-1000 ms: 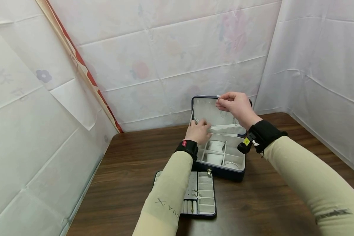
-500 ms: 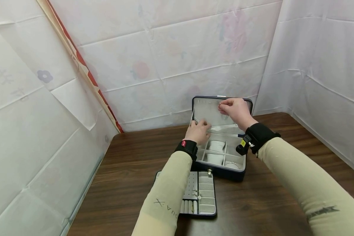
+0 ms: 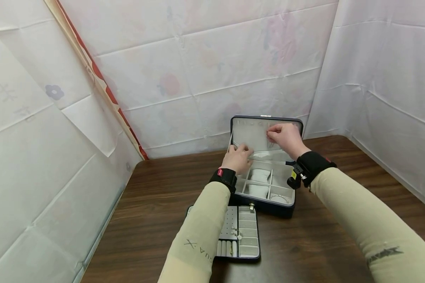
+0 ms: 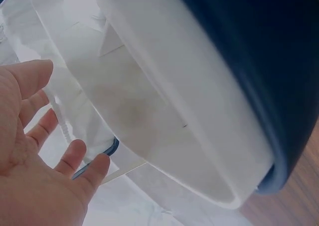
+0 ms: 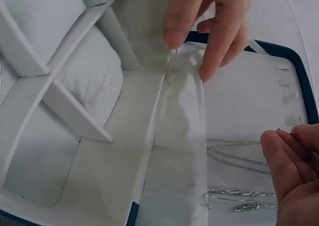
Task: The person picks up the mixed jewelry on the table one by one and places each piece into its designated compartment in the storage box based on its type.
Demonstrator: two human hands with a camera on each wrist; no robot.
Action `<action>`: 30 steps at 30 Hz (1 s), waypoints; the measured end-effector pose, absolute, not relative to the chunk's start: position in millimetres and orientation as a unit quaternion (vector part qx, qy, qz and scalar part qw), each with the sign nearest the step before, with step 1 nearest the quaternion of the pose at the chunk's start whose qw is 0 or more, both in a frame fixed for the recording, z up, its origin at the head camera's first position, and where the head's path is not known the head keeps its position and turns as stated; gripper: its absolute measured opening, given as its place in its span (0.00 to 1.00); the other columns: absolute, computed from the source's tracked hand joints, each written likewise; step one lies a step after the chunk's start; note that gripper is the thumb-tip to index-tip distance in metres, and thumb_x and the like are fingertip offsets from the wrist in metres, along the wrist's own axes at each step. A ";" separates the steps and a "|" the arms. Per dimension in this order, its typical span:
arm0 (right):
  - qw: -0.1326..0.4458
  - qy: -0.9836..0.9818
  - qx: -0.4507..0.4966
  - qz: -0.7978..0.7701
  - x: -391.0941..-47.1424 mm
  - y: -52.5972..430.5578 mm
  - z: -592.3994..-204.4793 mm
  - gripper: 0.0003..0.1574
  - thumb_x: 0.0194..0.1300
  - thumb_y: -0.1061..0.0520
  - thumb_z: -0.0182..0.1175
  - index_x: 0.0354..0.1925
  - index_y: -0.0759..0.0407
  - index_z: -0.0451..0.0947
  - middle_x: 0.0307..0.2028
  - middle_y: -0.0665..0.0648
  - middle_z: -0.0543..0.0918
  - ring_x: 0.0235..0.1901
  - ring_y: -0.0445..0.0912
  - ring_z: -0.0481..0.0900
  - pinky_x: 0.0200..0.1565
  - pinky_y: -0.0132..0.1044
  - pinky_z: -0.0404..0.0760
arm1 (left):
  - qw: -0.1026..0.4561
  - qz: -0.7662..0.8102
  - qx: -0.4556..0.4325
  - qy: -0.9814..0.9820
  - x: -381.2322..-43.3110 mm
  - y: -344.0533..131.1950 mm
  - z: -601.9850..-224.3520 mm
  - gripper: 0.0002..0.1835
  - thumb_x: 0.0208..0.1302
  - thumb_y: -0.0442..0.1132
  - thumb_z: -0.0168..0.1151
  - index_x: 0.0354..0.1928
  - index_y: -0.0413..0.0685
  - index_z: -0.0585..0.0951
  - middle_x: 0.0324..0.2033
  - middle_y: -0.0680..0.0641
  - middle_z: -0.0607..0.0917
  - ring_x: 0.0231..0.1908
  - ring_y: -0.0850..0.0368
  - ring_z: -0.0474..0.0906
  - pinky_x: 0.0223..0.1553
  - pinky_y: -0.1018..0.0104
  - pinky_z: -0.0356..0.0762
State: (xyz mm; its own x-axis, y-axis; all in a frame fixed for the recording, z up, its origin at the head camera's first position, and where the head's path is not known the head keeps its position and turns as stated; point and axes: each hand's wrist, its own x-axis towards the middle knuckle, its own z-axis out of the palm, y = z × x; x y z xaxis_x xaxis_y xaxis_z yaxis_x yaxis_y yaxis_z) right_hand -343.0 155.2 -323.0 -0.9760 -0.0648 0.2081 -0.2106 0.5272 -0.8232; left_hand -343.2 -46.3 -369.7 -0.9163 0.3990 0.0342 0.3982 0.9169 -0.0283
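A dark blue jewelry box (image 3: 265, 206) stands with its lid (image 3: 249, 129) raised. My right hand (image 3: 287, 138) is in front of the lid's lining and pinches a thin silver necklace (image 5: 234, 142) between thumb and fingertips. Its chain hangs toward the white fabric pocket (image 5: 178, 153) at the lid's base. More silver chains (image 5: 239, 192) hang beside it against the lining. Over the pocket's left end is my left hand (image 3: 237, 159), fingers spread and bent slightly. In the right wrist view its fingertips are at the pocket's upper edge; whether they press it is unclear.
The box's compartments hold white cushions (image 3: 258, 190) and a bracelet (image 3: 278, 198). In front lies a jewelry tray (image 3: 248, 236) with earrings and ring slots, partly under my left forearm. A brown wooden table (image 3: 156, 196) bears both; white sheeting (image 3: 198, 70) hangs behind.
My right hand has come down from the lid's top edge and shifted slightly right, still pinching the necklace. The left hand has stayed at the pocket.
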 end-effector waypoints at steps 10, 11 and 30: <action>0.090 -0.899 0.078 0.421 -345.9 158.1 -333.3 0.16 0.76 0.58 0.58 0.52 0.66 0.85 0.46 0.65 0.88 0.47 0.56 0.85 0.49 0.47 0.80 | 0.007 0.019 -0.200 -0.980 -340.8 -47.1 -366.2 0.27 0.78 0.53 0.55 0.75 0.68 0.69 0.69 0.55 0.68 0.64 0.44 0.63 0.57 0.56 0.77; 0.089 -0.899 0.078 0.421 -345.8 158.3 -333.8 0.16 0.76 0.58 0.57 0.52 0.66 0.85 0.46 0.65 0.88 0.47 0.56 0.85 0.49 0.47 0.80 | 0.007 0.019 -0.200 -0.980 -340.8 -47.3 -366.1 0.27 0.78 0.53 0.55 0.75 0.68 0.68 0.69 0.55 0.68 0.65 0.44 0.63 0.57 0.56 0.77; 0.135 -0.920 0.081 0.359 -349.4 153.8 -340.5 0.14 0.73 0.62 0.58 0.47 0.68 0.87 0.39 0.65 0.89 0.41 0.56 0.84 0.41 0.43 0.77 | 0.023 0.016 -0.206 -0.978 -330.1 -49.7 -360.4 0.26 0.78 0.51 0.55 0.74 0.65 0.70 0.70 0.53 0.69 0.64 0.44 0.64 0.57 0.57 0.76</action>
